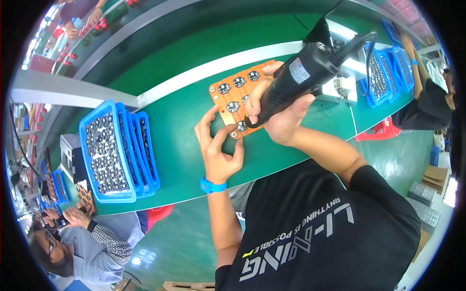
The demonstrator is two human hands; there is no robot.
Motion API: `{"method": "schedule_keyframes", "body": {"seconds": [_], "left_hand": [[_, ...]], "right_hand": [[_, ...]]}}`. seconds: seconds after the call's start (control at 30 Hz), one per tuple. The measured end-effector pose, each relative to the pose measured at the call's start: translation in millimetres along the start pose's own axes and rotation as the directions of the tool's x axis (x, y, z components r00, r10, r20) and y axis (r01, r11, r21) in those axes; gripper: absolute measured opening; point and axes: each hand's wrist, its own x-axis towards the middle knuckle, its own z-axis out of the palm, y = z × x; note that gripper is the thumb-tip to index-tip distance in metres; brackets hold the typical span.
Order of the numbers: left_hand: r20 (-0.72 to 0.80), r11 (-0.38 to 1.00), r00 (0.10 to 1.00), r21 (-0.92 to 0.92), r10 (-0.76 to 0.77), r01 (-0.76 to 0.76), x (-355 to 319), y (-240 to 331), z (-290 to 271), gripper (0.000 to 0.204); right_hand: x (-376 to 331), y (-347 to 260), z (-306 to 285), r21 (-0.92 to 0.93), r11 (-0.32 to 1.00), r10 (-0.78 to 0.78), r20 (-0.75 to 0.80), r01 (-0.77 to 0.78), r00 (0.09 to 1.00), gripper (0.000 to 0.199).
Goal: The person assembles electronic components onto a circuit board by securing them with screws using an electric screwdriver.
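An orange fixture plate (224, 101) lies tilted on the green bench, with small round black-and-silver parts (233, 106) set in it. My left hand (221, 157), a blue band at its wrist, holds the plate's near left corner by the fingertips, fingers bent and somewhat apart. Wrapped in my right hand (281, 119) is a black electric screwdriver (287, 82), slanting down to the left. Its lower end is over the plate's near edge, by a round part (241, 125). The right hand and tool cover the plate's right side. Whether the bit touches a screw cannot be seen.
Stacked blue trays (131, 165) full of small dark parts stand at the left; more blue trays (374, 80) are at the right. A cable (371, 53) runs off the screwdriver's upper end. Co-workers sit at left (97, 247) and right (424, 104). A white rail (194, 79) edges the bench.
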Motion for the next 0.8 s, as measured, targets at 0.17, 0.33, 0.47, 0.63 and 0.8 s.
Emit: {"method": "schedule_keyframes", "body": {"seconds": [0.17,0.33,0.47,0.63,0.8], "left_hand": [[-0.017,1.0,1.0,-0.009,0.003,-0.003,-1,-6,1,0.026],[-0.021,1.0,1.0,-0.004,0.003,-0.003,-3,-8,2,0.025],[-0.013,1.0,1.0,0.002,0.001,-0.001,-2,-6,1,0.023],[-0.002,1.0,1.0,-0.012,-0.006,0.006,0,-7,0,0.024],[-0.02,0.999,1.0,0.034,0.005,-0.005,1,-5,-1,0.02]], "right_hand": [[1,17,9,0.011,1.0,0.027,0.041,-0.027,0.999,0.096],[-2,23,8,0.001,0.999,0.043,0.052,-0.043,0.998,0.095],[-5,25,6,0.018,0.998,0.056,0.083,-0.058,0.995,0.094],[-4,28,8,0.019,0.998,0.05,0.129,-0.053,0.99,0.091],[-4,34,16,0.079,0.993,0.057,0.282,-0.083,0.958,0.081]]}}
